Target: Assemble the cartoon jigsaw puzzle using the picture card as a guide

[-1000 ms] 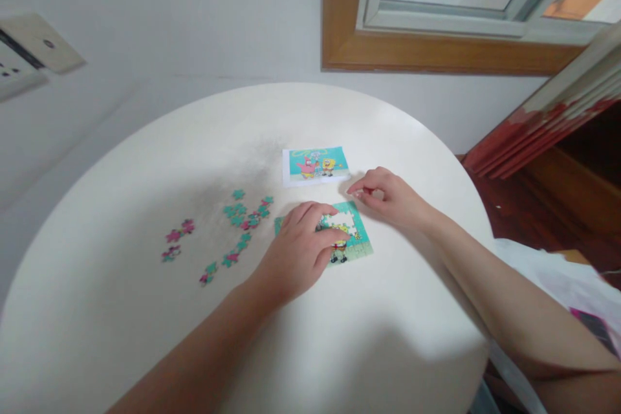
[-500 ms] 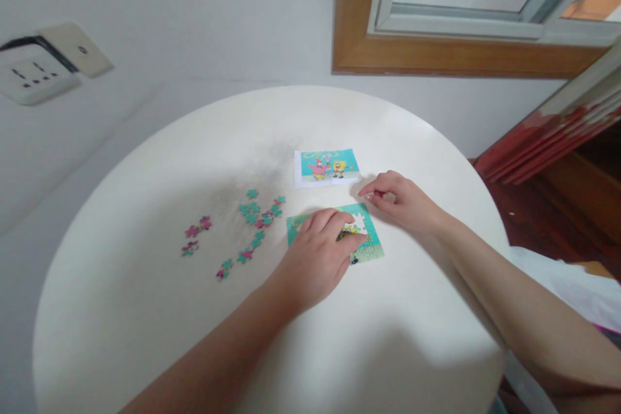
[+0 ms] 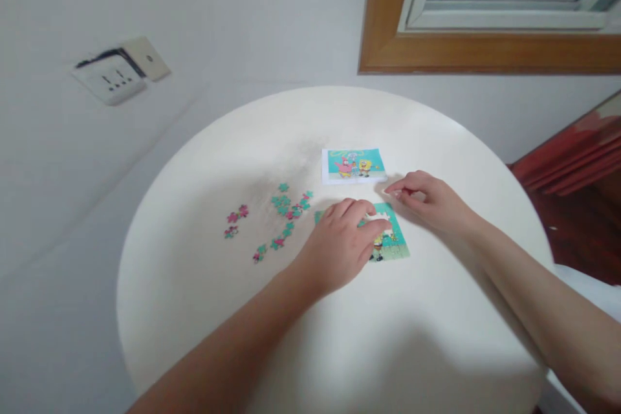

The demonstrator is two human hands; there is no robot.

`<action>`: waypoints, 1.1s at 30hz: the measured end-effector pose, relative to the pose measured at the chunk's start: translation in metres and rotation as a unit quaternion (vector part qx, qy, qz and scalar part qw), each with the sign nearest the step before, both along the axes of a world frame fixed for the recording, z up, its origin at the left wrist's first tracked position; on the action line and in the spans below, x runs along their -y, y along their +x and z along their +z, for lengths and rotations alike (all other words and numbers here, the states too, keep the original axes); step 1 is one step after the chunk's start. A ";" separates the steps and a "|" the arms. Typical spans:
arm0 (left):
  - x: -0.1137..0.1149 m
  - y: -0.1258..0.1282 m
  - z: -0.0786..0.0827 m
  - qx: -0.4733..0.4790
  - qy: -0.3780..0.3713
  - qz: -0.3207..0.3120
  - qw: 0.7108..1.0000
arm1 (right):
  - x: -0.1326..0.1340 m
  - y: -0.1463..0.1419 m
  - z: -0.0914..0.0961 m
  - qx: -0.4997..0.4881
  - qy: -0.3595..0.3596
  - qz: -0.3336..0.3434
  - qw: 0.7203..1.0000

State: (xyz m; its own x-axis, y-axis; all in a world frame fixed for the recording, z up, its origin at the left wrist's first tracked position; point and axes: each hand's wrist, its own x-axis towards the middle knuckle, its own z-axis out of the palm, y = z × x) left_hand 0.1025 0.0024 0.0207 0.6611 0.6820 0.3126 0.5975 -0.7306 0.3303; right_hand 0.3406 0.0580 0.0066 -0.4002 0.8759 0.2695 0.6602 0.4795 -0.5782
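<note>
A partly assembled jigsaw puzzle (image 3: pixel 396 244), teal with cartoon figures, lies on the white table and has a white gap near its upper right. Over its left part rests my left hand (image 3: pixel 342 239), thumb and forefinger apart around the gap, hiding much of the picture. Just beyond the upper right corner is my right hand (image 3: pixel 427 199), thumb and forefinger pinched together; what sits between them, if anything, is too small to make out. The reference picture card (image 3: pixel 356 165), with a pink and a yellow cartoon figure, lies behind the puzzle.
Loose teal and pink puzzle pieces (image 3: pixel 283 202) are scattered left of my left hand, with a smaller pink group (image 3: pixel 237 213) farther left. The round white table (image 3: pixel 194 310) stands by a wall with a socket (image 3: pixel 114 79) and a wood-framed window (image 3: pixel 381 45).
The view has swung left, so the table and everything on it appear farther right. Both hands keep nearly the same places relative to the puzzle, with the left thumb and fingers slightly shifted.
</note>
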 end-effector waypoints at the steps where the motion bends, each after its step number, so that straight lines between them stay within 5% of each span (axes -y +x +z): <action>1: -0.004 -0.007 0.009 -0.005 0.001 0.007 1.000 | 0.000 0.000 0.000 -0.001 0.000 -0.002 1.000; 6: -0.013 -0.077 0.062 0.016 0.023 0.189 0.982 | 0.001 0.001 0.003 0.004 0.002 -0.011 1.000; 9: 0.000 -0.122 0.071 -0.010 0.028 0.285 0.958 | 0.002 0.000 0.005 -0.001 -0.011 -0.015 1.000; 13: 0.020 -0.153 0.047 -0.005 -0.014 0.314 0.949 | 0.003 -0.001 0.005 -0.015 -0.033 -0.047 0.998; 19: 0.016 -0.158 0.008 0.044 0.010 0.360 0.932 | 0.003 0.004 0.001 -0.001 -0.047 -0.062 0.997; 33: 0.012 -0.183 -0.019 0.035 -0.039 0.418 0.907 | -0.003 0.013 -0.010 0.014 -0.057 -0.065 0.996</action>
State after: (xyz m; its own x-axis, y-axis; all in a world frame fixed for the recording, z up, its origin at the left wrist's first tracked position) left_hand -0.0806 -0.0095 0.0014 -0.1158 0.9580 0.2622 0.9076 -0.0051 0.4198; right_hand 0.3537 0.0607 -0.0036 -0.2880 0.9448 0.1560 0.7287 0.3220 -0.6045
